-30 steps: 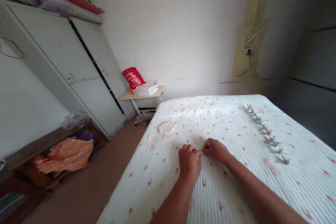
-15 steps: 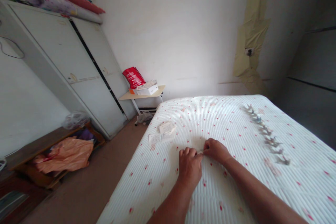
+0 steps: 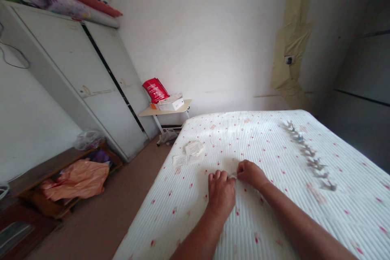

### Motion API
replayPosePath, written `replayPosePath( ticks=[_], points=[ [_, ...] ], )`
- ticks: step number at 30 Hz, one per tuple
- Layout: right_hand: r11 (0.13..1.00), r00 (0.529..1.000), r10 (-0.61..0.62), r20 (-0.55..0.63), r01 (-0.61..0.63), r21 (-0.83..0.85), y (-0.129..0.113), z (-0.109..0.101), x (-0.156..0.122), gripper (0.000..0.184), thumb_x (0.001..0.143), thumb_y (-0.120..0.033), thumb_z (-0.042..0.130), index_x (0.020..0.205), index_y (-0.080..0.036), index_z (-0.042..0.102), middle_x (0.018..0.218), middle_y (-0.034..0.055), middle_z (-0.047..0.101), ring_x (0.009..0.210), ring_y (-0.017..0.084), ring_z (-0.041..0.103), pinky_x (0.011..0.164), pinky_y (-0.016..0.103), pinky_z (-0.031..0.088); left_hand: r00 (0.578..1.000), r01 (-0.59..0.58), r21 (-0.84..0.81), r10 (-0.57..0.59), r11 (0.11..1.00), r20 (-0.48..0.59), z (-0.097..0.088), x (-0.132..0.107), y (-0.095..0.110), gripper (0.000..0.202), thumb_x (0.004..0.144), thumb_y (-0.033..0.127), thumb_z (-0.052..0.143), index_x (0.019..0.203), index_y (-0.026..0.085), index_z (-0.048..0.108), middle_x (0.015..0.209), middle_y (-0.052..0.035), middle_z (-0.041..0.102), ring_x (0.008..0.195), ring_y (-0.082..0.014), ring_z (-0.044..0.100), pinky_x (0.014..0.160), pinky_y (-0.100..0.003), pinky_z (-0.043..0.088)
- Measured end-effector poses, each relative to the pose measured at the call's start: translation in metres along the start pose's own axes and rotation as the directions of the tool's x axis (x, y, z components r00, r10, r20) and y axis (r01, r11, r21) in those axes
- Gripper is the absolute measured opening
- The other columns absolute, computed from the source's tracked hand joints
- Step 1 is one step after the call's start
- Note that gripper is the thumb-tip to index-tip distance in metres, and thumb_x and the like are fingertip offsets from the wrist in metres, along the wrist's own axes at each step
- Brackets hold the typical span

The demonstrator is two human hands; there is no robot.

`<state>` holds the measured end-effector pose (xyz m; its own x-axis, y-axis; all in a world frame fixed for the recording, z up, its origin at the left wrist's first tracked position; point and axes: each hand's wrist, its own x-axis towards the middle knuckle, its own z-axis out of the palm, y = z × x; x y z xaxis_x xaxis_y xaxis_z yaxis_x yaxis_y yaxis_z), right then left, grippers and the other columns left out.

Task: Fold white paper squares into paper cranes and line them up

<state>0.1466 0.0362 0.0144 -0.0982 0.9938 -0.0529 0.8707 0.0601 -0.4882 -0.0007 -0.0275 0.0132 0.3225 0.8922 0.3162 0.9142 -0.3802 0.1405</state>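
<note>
Left hand and right hand, both nearly closed, pinch a pale scrap; more of it shows now, suggesting fine adjustment.

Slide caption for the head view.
Left hand and right hand hold a small pale piece over a dotted bed near a row of objects.

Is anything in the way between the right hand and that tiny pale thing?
Nothing visible: the right hand is right at the tiny pale thing, with the left hand at its other side. The printed papers and little figures lie apart from them.
</note>
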Motion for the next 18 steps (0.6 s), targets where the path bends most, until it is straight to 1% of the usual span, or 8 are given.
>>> replayPosePath(
  ticks=[3, 6, 9, 11, 13, 15, 18],
  points=[
    [0.999, 0.999, -0.039, 0.019, 0.038, 0.032, 0.006, -0.001, 0.003, 0.014, 0.063, -0.01, 0.055, 0.066, -0.017, 0.066, 0.075, 0.0032, 0.065, 0.069, 0.013, 0.058, 0.059, 0.021, 0.036, 1.0, 0.013, -0.004, -0.013, 1.0, 0.014, 0.001, 0.0, 0.0, 0.025, 0.087, 0.019, 0.044, 0.096, 0.027, 0.066, 0.087, -0.0056, 0.056, 0.09, -0.0201, 0.044, 0.078, -0.036, 0.031],
    [0.997, 0.998, -0.061, 0.032, 0.059, 0.046, 0.01, -0.001, 0.004, 0.013, 0.065, -0.012, 0.054, 0.066, -0.017, 0.066, 0.074, 0.0024, 0.065, 0.068, 0.012, 0.057, 0.059, 0.02, 0.036, 1.0, 0.017, -0.01, -0.017, 1.0, 0.015, 0.002, 0.0, 0.0, 0.025, 0.087, 0.019, 0.044, 0.094, 0.027, 0.066, 0.087, -0.006, 0.056, 0.089, -0.0201, 0.044, 0.078, -0.036, 0.031],
    [0.999, 0.999, -0.037, -0.003, 0.037, 0.017, 0.007, 0.0, 0.001, 0.006, 0.067, -0.02, 0.059, 0.066, -0.018, 0.064, 0.073, 0.0024, 0.063, 0.065, 0.012, 0.055, 0.057, 0.021, 0.034, 1.0, 0.007, -0.02, -0.007, 1.0, 0.004, 0.003, 0.0, 0.0, 0.025, 0.086, 0.018, 0.045, 0.096, 0.027, 0.066, 0.087, -0.0059, 0.056, 0.09, -0.0201, 0.044, 0.078, -0.036, 0.031],
    [1.0, 0.999, -0.021, -0.035, 0.021, -0.012, 0.003, 0.001, -0.003, 0.008, 0.067, -0.025, 0.062, 0.067, -0.018, 0.063, 0.076, 0.0029, 0.062, 0.065, 0.012, 0.054, 0.056, 0.022, 0.033, 1.0, 0.007, -0.022, -0.007, 1.0, -0.001, 0.005, 0.0, -0.001, 0.024, 0.086, 0.018, 0.045, 0.095, 0.027, 0.066, 0.087, -0.0057, 0.055, 0.09, -0.0201, 0.044, 0.078, -0.035, 0.031],
    [1.0, 0.999, -0.013, -0.05, 0.011, -0.025, -0.001, 0.0, -0.006, 0.01, 0.067, -0.028, 0.062, 0.068, -0.018, 0.062, 0.079, 0.0034, 0.061, 0.066, 0.013, 0.054, 0.056, 0.022, 0.033, 1.0, 0.013, -0.02, -0.013, 1.0, -0.004, 0.005, 0.0, -0.001, 0.024, 0.086, 0.018, 0.046, 0.094, 0.027, 0.066, 0.087, -0.0054, 0.055, 0.09, -0.0199, 0.044, 0.078, -0.035, 0.031],
    [1.0, 0.999, -0.004, -0.043, 0.003, -0.02, -0.003, -0.001, -0.007, 0.008, 0.067, -0.026, 0.061, 0.068, -0.018, 0.062, 0.079, 0.0035, 0.061, 0.067, 0.013, 0.055, 0.056, 0.022, 0.033, 1.0, 0.016, -0.018, -0.016, 1.0, -0.008, 0.005, 0.0, -0.001, 0.024, 0.086, 0.018, 0.046, 0.094, 0.027, 0.066, 0.087, -0.0049, 0.055, 0.089, -0.0198, 0.044, 0.077, -0.035, 0.031],
    [1.0, 1.0, 0.011, -0.02, -0.011, -0.006, -0.002, -0.002, -0.004, 0.005, 0.066, -0.017, 0.058, 0.067, -0.018, 0.063, 0.076, 0.0033, 0.062, 0.067, 0.013, 0.055, 0.057, 0.022, 0.034, 1.0, 0.016, -0.016, -0.016, 1.0, -0.015, 0.003, 0.0, -0.001, 0.025, 0.087, 0.019, 0.044, 0.094, 0.028, 0.066, 0.087, -0.0043, 0.055, 0.089, -0.0194, 0.045, 0.077, -0.035, 0.031]
  ],
)
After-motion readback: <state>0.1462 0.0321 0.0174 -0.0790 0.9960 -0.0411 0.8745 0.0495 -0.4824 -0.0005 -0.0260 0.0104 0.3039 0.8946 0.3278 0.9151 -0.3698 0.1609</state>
